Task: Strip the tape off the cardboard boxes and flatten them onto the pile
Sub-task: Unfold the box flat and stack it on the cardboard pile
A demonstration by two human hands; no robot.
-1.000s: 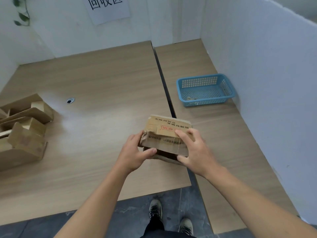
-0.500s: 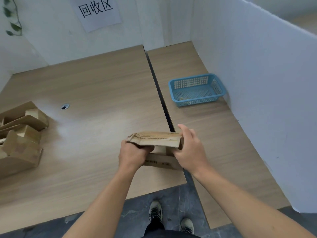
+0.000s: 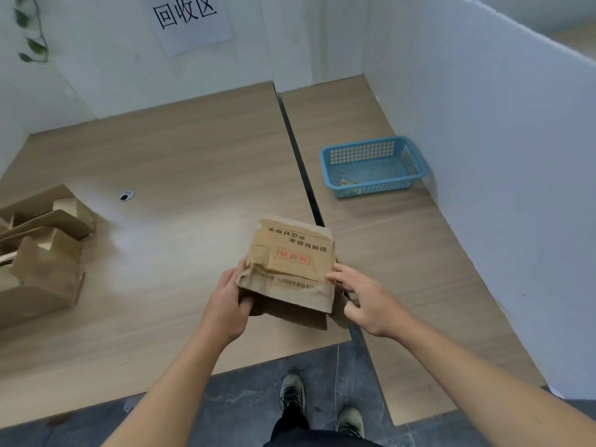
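The box (image 3: 290, 262), partly collapsed and printed face up, is held just above the near edge of the counter (image 3: 193, 172). Its left edge is gripped by the left hand (image 3: 227, 304). The right hand (image 3: 371, 301) is laid against the right edge, fingers loose, clasping nothing. Tape cannot be made out, so the creased seams should be checked before the box is pressed flat for the pile (image 3: 42, 253) on the left.

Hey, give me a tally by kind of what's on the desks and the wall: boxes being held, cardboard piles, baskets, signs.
Held box: 1
Cardboard pile: 1
Blue basket: 1
Paper sign: 1
Total: 4
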